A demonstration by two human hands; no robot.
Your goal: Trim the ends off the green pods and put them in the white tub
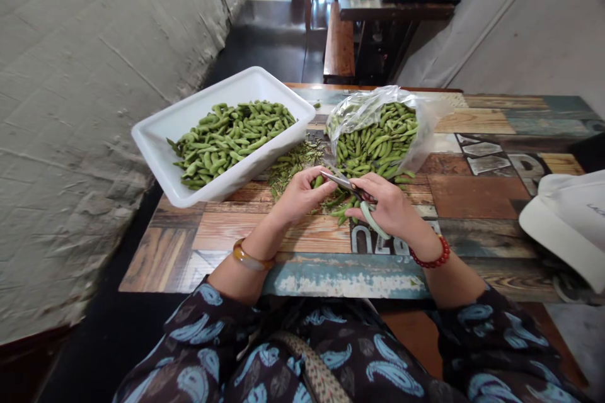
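My left hand (306, 194) is closed, pinching a green edamame pod (318, 182) between thumb and fingers. Scissors (347, 184) with pale green handles are gripped in my right hand (385, 204), and their blades reach toward the pod at my left fingertips. Beneath and beside both hands lie loose pods and a pile of cut-off tips (295, 167). Just beyond my right hand, a clear plastic bag (428, 132) lies with its mouth toward me, full of edamame pods. To the left, a white plastic tub (189, 196) holds many more pods.
The patchwork-wood table (302, 233) carries a white cap (562, 214) at its right edge. A rough pale wall (94, 75) runs along the left. Farther back are a wooden bench (339, 44) and another table (397, 11) with a black tray and plastic bags.
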